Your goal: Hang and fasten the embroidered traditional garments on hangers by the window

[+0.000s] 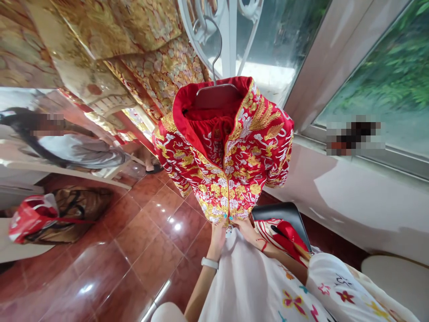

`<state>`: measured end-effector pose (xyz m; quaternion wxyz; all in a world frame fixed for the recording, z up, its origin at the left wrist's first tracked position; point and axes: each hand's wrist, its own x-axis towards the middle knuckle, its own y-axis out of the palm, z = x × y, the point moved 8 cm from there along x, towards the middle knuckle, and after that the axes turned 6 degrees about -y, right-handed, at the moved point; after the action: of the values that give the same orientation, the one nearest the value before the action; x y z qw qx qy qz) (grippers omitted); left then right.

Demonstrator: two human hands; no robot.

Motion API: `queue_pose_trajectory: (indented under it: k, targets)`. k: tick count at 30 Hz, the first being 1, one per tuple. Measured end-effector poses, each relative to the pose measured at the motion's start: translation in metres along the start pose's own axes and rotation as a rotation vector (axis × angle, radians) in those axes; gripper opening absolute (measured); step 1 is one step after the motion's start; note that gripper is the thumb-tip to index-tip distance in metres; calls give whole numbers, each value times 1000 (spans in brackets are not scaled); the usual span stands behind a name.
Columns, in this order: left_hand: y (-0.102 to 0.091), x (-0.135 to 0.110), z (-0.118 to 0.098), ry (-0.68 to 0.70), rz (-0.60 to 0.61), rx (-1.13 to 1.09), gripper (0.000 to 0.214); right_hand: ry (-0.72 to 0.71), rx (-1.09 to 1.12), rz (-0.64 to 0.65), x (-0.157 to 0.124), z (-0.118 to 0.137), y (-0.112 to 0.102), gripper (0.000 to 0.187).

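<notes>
A red jacket with gold and silver embroidery hangs in front of me from a metal-hooked hanger. Its stand collar is open at the top, and red gathered fabric with a tied cord shows inside. Lower down, the front edges meet along the middle. My left hand pinches the bottom hem just left of the front opening. Close beside it, my right hand grips the hem on the other side. Both thumbs, with turquoise nails, lie on the cloth; the other fingers are mostly hidden.
White metal scrollwork stands behind the hanger, before a window. Gold patterned fabric hangs at upper left. A black chair with red cloth is at my right. A seated person and a brown bag are at left.
</notes>
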<state>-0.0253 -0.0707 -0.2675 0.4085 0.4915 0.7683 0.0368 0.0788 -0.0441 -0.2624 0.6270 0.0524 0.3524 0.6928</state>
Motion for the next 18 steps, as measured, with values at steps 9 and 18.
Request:
queue_pose_trajectory:
  k: [9, 18]
  targets:
    - [-6, -6, 1, 106, -93, 31, 46, 11, 54, -52, 6, -8, -6, 54]
    - [-19, 7, 21, 30, -78, 94, 35, 87, -23, -36, 13, -18, -23, 47]
